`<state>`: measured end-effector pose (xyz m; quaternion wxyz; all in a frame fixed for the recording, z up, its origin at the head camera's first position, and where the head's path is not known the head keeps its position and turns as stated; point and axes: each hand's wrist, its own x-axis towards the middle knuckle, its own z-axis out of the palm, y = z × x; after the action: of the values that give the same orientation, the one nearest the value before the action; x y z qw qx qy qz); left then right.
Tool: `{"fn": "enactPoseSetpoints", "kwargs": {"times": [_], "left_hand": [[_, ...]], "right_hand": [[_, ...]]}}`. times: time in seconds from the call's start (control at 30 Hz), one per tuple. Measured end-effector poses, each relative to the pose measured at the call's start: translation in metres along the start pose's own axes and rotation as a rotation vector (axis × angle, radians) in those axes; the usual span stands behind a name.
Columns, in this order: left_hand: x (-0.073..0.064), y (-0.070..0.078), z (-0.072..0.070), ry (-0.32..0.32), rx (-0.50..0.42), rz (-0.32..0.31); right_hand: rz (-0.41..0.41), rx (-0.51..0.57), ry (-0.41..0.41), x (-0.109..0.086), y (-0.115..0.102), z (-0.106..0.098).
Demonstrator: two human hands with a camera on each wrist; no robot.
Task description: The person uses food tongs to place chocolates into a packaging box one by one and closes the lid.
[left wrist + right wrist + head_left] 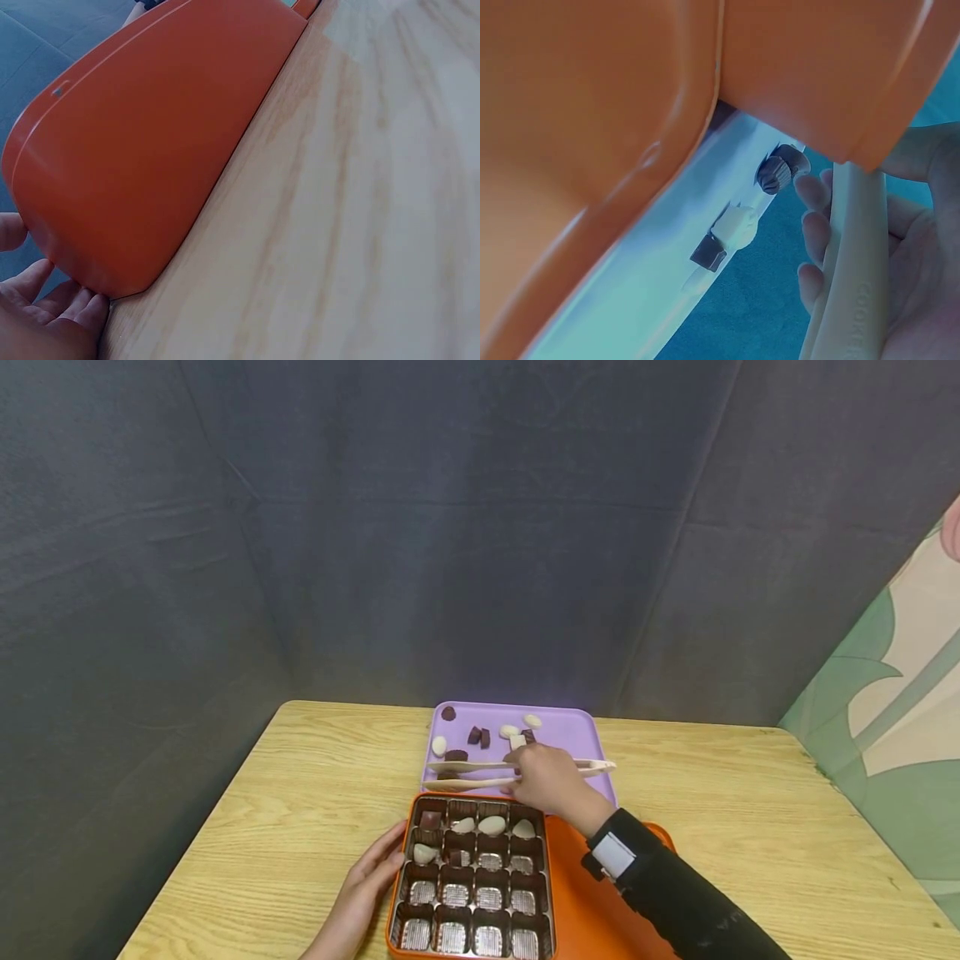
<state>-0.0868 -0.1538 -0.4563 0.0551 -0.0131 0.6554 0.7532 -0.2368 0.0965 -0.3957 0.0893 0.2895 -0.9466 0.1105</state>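
Observation:
My right hand (551, 781) grips a pair of beige tongs (855, 262) by the middle. In the head view the tongs lie level above the purple tray (573, 735), arms apart, tips pointing left. Dark chocolates (456, 755) sit by the tips; whether they touch cannot be told. With its fingers my left hand (369, 881) touches the left side of an orange box (150, 150). Inside the box, a brown divided insert (472, 881) holds white and dark chocolates in its two far rows, among them a white oval one (492, 826).
More white chocolates (532, 721) and dark ones (484, 739) are scattered over the purple tray. An orange lid or tray (592, 893) lies right of the box, under my right forearm. A dark cloth (480, 568) hangs behind the wooden table (300, 793).

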Motion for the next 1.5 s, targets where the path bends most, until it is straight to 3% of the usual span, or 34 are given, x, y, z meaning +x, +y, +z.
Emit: {"fn": "enactPoseSetpoints", "kwargs": {"times": [0.6,1.1,1.5], "left_hand": [[-0.001,0.0,0.0,-0.01,-0.009,-0.001],[0.0,0.0,0.001,0.01,-0.001,-0.014],[0.0,0.001,0.001,0.0,-0.008,-0.015]], "right_hand": [[-0.015,0.001,0.046,-0.007,0.003,-0.002],[0.019,-0.002,0.089,-0.008,0.01,-0.002],[0.027,-0.003,0.167,-0.018,0.021,-0.012]]}}
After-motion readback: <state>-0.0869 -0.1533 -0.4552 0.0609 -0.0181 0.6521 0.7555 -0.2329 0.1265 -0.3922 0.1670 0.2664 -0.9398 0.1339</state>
